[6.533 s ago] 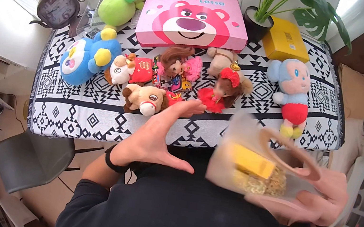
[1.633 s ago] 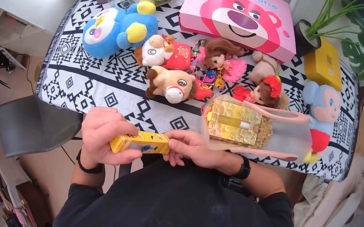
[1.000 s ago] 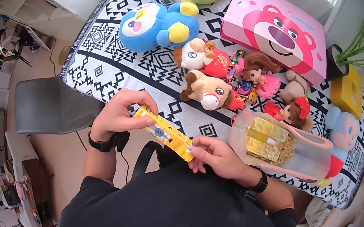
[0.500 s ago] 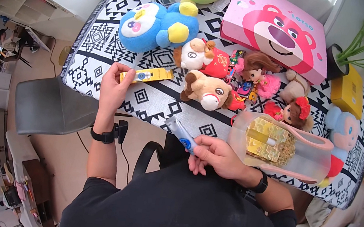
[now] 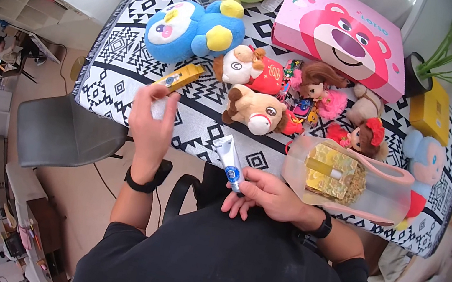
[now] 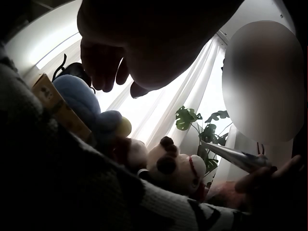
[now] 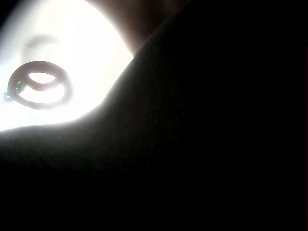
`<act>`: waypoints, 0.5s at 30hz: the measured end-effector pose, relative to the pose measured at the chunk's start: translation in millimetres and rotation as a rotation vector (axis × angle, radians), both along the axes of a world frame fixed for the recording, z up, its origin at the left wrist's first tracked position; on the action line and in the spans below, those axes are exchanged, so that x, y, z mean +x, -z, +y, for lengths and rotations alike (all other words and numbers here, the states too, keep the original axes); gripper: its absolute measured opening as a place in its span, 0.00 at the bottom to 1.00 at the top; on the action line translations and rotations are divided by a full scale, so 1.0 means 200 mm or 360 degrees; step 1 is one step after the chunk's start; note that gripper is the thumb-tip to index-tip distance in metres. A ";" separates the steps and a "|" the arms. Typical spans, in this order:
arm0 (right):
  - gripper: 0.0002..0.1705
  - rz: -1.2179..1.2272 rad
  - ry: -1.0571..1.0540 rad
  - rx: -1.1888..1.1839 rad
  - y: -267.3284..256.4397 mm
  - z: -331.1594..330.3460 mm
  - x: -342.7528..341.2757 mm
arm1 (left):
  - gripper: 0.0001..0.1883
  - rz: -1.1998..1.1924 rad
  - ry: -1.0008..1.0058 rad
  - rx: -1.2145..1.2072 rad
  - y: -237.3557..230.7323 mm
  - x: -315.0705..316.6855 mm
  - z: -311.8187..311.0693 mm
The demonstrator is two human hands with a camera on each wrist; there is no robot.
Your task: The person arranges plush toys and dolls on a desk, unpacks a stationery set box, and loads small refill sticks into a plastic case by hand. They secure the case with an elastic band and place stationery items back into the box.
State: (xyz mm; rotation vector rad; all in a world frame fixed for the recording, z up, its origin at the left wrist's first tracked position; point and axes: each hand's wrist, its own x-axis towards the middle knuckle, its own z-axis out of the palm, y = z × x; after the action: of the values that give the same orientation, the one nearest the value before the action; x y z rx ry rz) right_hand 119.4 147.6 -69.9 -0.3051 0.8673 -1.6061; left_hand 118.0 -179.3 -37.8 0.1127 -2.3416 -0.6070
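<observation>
The right hand (image 5: 266,193) pinches the silver tube (image 5: 228,154) near one end, ideally lightly, lest it dent; the left hand (image 5: 151,128), fingers parted, nears nothing but the yellow carton (image 5: 181,77), empty.

The head view looks forward and steeply down from above the near edge of the bench (image 5: 107,82), wide enough to span it. The left wrist view sits low by that edge, facing up and across beneath the close, dark left fingers (image 6: 103,67); it shares the tube (image 6: 233,156), plush horse (image 5: 257,112) and plant (image 6: 186,118) with the head view. The right wrist view, very near, is mostly black, a ring-shaped handle (image 7: 66,89) against brightness
</observation>
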 end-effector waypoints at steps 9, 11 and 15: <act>0.25 0.0062 0.0075 -0.0051 0.00 0.01 0.00 | 0.14 -0.1019 0.1135 0.1287 0.02 0.24 0.36; 0.27 0.0067 0.0051 -0.0061 -0.01 0.02 0.00 | 0.10 -0.1041 0.1157 0.1929 -0.05 0.23 0.35; 0.32 0.0293 -0.0108 -0.0020 -0.02 0.07 0.00 | 0.11 -0.0967 0.0707 0.1193 -0.17 0.08 0.19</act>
State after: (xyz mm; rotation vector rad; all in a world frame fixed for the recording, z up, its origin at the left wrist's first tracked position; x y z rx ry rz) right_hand 120.3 161.0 -65.1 -0.4925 0.9768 -1.5381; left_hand 134.9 -141.0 -4.4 0.1265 -2.5768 -1.8752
